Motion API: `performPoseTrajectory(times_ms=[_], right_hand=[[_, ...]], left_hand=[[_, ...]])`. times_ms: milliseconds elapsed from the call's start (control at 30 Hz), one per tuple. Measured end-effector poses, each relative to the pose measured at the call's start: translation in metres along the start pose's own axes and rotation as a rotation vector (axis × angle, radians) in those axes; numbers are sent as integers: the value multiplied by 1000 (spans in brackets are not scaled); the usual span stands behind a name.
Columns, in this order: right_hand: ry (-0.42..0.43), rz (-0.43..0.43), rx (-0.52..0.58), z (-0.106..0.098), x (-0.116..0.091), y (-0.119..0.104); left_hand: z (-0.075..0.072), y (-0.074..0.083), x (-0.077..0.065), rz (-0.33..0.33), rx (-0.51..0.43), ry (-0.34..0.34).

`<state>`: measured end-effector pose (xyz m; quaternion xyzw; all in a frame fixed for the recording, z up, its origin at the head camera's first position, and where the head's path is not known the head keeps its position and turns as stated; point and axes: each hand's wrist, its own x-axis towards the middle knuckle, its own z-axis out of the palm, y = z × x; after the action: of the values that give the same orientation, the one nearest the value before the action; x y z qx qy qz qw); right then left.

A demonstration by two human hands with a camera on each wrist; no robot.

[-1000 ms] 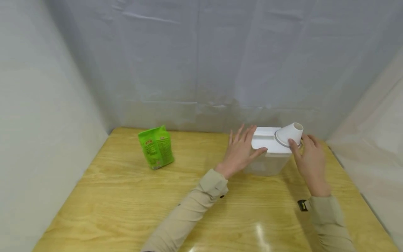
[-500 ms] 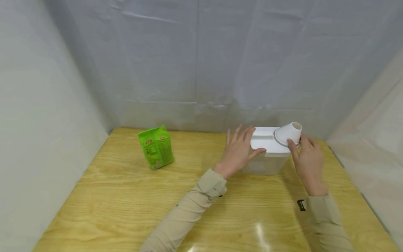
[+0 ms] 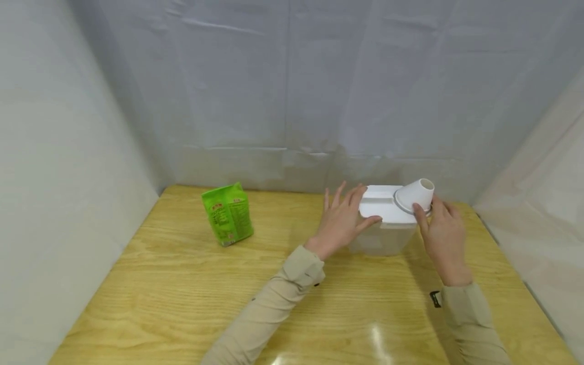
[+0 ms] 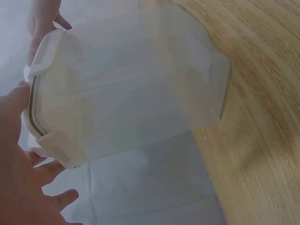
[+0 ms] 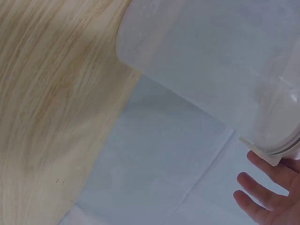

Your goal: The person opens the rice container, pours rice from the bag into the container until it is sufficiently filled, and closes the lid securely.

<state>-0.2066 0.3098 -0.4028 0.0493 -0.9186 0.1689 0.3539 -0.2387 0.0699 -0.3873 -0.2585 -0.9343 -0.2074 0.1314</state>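
Note:
A translucent storage container (image 3: 382, 240) with a white lid (image 3: 388, 213) stands upright near the table's back edge. On the lid's right end sits a white tapered cup (image 3: 414, 195), narrow end up. My left hand (image 3: 339, 223) grips the lid's left end, thumb along the front edge and a finger behind; other fingers spread apart. In the left wrist view, white side clips (image 4: 61, 149) hang from the container's rim. At the right end, my right hand (image 3: 444, 235) grips the lid's corner beside the cup, thumb in front. The right wrist view shows its fingers (image 5: 265, 168) at a clip.
A green printed bag (image 3: 228, 215) stands on the wooden table (image 3: 182, 294), well left of the container. A grey sheet (image 3: 283, 91) hangs behind the table, with pale panels on both sides.
Both hands and the container with its cup have shifted slightly left. Their hold looks the same, and the green bag stays in its place.

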Motion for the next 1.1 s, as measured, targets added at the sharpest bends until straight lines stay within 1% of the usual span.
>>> performPoseTrajectory(times_ms=[200,333,467,633,800,1033,1100], right_hand=[[-28,31,7,0,-1,-5],[-47,51,7,0,-2,-10],[-36,59,12,1,-3,-15],[-16,68,17,2,-6,-20],[-17,94,21,4,-6,-22],[-22,78,9,4,-8,-25],[-31,80,15,3,-8,-26]], left_hand=[[0,-3,-2,-10,-2,-4],[-3,-5,-4,-12,-20,-6],[-5,-7,-6,0,-48,-8],[-5,-11,-8,13,-61,-12],[-6,-13,-9,14,-88,-15],[-6,-16,-11,13,-86,-16],[-7,-17,-12,16,-98,-18]])
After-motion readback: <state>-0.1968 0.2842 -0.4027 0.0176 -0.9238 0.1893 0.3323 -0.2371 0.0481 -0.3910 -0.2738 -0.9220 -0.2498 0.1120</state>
